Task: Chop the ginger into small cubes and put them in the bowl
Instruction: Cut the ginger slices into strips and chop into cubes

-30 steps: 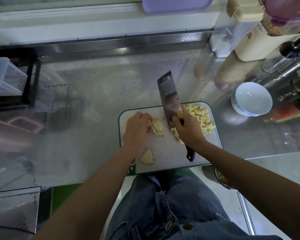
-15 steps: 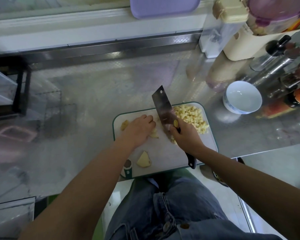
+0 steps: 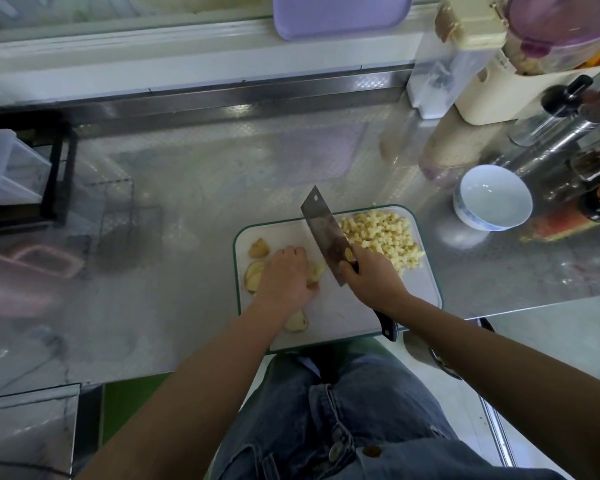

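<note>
Left hand: we see our left hand [image 3: 284,278] palm down on the left half of the cutting board [image 3: 343,313], fingers curled together, pressing a ginger piece [image 3: 316,271] that sticks out at the fingertips.
Right hand: our right hand [image 3: 373,277] is wrapped tight around the cleaver [image 3: 326,233] where blade meets handle.
Cleaver: blade tilted, its lower corner just beside the pressed piece, tip pointing to the board's far edge.
Uncut ginger: slices [image 3: 255,268] near the board's left edge; another chunk [image 3: 297,322] beside our left wrist, toward the near edge.
Ginger cubes: we see a heap [image 3: 383,233] in the board's far right corner.
Bowl: white bowl [image 3: 492,202] on the counter, right of the board, apart from it.
</note>
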`<state>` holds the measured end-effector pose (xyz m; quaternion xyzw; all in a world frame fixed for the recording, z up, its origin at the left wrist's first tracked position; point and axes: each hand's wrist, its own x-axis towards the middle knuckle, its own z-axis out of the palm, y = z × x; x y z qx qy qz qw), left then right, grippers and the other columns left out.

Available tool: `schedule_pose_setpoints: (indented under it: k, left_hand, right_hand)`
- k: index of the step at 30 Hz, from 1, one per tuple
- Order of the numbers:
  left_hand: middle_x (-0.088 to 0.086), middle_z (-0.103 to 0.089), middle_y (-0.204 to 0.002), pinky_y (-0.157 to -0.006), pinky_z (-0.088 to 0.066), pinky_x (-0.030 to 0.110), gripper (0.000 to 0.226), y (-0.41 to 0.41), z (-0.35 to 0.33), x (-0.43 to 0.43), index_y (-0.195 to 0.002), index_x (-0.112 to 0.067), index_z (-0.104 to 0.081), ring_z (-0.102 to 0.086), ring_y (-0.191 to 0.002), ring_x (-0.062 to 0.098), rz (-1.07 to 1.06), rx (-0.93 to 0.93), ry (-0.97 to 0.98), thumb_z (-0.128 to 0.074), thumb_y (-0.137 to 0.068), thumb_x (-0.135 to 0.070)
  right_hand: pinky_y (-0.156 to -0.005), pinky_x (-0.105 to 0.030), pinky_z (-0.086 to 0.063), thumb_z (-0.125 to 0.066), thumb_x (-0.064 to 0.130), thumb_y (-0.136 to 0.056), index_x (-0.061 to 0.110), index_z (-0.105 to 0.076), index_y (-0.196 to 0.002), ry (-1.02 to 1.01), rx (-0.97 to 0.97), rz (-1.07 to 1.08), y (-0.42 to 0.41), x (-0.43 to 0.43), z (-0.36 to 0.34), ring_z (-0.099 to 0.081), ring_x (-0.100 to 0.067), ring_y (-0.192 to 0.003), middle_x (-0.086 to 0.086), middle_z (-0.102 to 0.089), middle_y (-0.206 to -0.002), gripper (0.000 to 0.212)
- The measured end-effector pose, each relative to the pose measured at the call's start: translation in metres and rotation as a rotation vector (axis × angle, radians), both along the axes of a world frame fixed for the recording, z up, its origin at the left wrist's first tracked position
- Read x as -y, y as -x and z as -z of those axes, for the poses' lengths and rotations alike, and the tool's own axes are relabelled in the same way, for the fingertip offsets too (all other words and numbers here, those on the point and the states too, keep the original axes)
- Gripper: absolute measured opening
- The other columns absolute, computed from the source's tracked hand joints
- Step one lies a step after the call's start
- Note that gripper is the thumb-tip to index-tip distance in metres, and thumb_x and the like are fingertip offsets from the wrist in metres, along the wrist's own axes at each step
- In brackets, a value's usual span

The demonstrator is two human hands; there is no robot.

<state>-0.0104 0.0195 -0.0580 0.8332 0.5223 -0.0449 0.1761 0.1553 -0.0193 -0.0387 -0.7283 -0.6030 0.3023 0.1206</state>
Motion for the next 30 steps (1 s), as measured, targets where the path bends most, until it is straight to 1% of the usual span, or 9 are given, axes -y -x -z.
schedule_pose_setpoints:
  k: [2, 6, 10, 13, 17, 21, 24, 26, 30]
  left_hand:
    - [0.008, -0.054, -0.113, -0.088, -0.043, 0.032, 0.048, 0.000, 0.003, 0.006, -0.111, -0.009, -0.050, -0.051, -0.105, 0.024, -0.042, 0.037, -0.025, -0.066, -0.081, -0.043]
    - [0.006, -0.052, -0.112, -0.086, -0.042, 0.031, 0.048, 0.007, 0.004, 0.008, -0.111, -0.012, -0.054, -0.048, -0.105, 0.022, -0.023, 0.113, -0.069, -0.068, -0.079, -0.044]
    - [0.005, -0.053, -0.109, -0.082, -0.040, 0.030, 0.043, 0.010, 0.003, 0.009, -0.108, -0.014, -0.059, -0.047, -0.101, 0.021, -0.014, 0.161, -0.080, -0.072, -0.076, -0.039]
    - [0.004, -0.055, -0.107, -0.078, -0.039, 0.029, 0.038, 0.011, 0.002, 0.010, -0.105, -0.014, -0.062, -0.048, -0.099, 0.021, -0.014, 0.189, -0.075, -0.074, -0.075, -0.034]
    - [0.004, -0.056, -0.106, -0.075, -0.035, 0.027, 0.033, 0.013, 0.001, 0.009, -0.105, -0.013, -0.066, -0.048, -0.097, 0.021, -0.002, 0.211, -0.063, -0.073, -0.077, -0.030]
    - [0.005, -0.056, -0.107, -0.077, -0.036, 0.029, 0.036, 0.013, 0.002, 0.010, -0.106, -0.012, -0.065, -0.047, -0.098, 0.021, -0.010, 0.207, -0.053, -0.074, -0.077, -0.032]
    - [0.006, -0.055, -0.108, -0.080, -0.042, 0.032, 0.042, 0.015, 0.000, 0.011, -0.108, -0.010, -0.064, -0.048, -0.100, 0.023, -0.018, 0.226, -0.036, -0.075, -0.076, -0.036]
    - [0.008, -0.056, -0.107, -0.080, -0.044, 0.034, 0.039, 0.017, -0.001, 0.013, -0.108, -0.009, -0.064, -0.049, -0.099, 0.024, -0.037, 0.261, -0.053, -0.073, -0.079, -0.033]
    - [0.008, -0.061, -0.098, -0.077, -0.041, 0.034, 0.020, 0.019, -0.001, 0.016, -0.099, -0.008, -0.070, -0.051, -0.092, 0.025, -0.049, 0.276, -0.072, -0.064, -0.088, -0.023]
  right_hand:
    - [-0.054, -0.034, -0.042, -0.049, 0.024, -0.095, 0.016, -0.047, -0.086, 0.003, 0.030, -0.027, 0.001, 0.001, 0.000, -0.053, -0.027, -0.064, -0.006, -0.056, -0.070, 0.012]
    - [-0.046, -0.026, -0.028, -0.047, 0.026, -0.096, 0.020, -0.041, -0.087, -0.011, 0.091, -0.068, 0.006, 0.004, 0.001, -0.049, -0.022, -0.058, 0.000, -0.049, -0.064, 0.012]
    - [-0.046, -0.027, -0.025, -0.043, 0.027, -0.098, 0.018, -0.040, -0.087, -0.017, 0.144, -0.101, 0.012, 0.008, 0.003, -0.045, -0.020, -0.055, 0.003, -0.042, -0.060, 0.014]
    - [-0.051, -0.030, -0.030, -0.041, 0.023, -0.098, 0.014, -0.043, -0.095, -0.014, 0.165, -0.110, 0.017, 0.014, 0.005, -0.043, -0.023, -0.054, 0.002, -0.042, -0.060, 0.010]
    - [-0.057, -0.031, -0.033, -0.040, 0.021, -0.098, 0.011, -0.044, -0.101, -0.002, 0.211, -0.108, 0.025, 0.015, 0.009, -0.044, -0.026, -0.059, -0.004, -0.047, -0.068, 0.011]
    - [-0.055, -0.031, -0.035, -0.039, 0.023, -0.100, 0.010, -0.046, -0.107, -0.012, 0.214, -0.102, 0.028, 0.007, 0.009, -0.059, -0.032, -0.068, -0.007, -0.054, -0.072, 0.017]
    - [-0.057, -0.038, -0.047, -0.039, 0.024, -0.101, 0.008, -0.047, -0.117, -0.019, 0.153, -0.071, 0.026, 0.002, 0.005, -0.061, -0.035, -0.071, -0.013, -0.062, -0.080, 0.024]
    - [-0.055, -0.036, -0.046, -0.040, 0.024, -0.100, 0.008, -0.048, -0.113, -0.034, 0.118, -0.051, 0.025, 0.002, 0.002, -0.060, -0.033, -0.068, -0.011, -0.059, -0.075, 0.022]
    - [-0.054, -0.034, -0.042, -0.041, 0.024, -0.099, 0.010, -0.048, -0.108, -0.011, 0.157, -0.092, 0.023, 0.008, -0.001, -0.056, -0.029, -0.064, -0.007, -0.055, -0.071, 0.018]
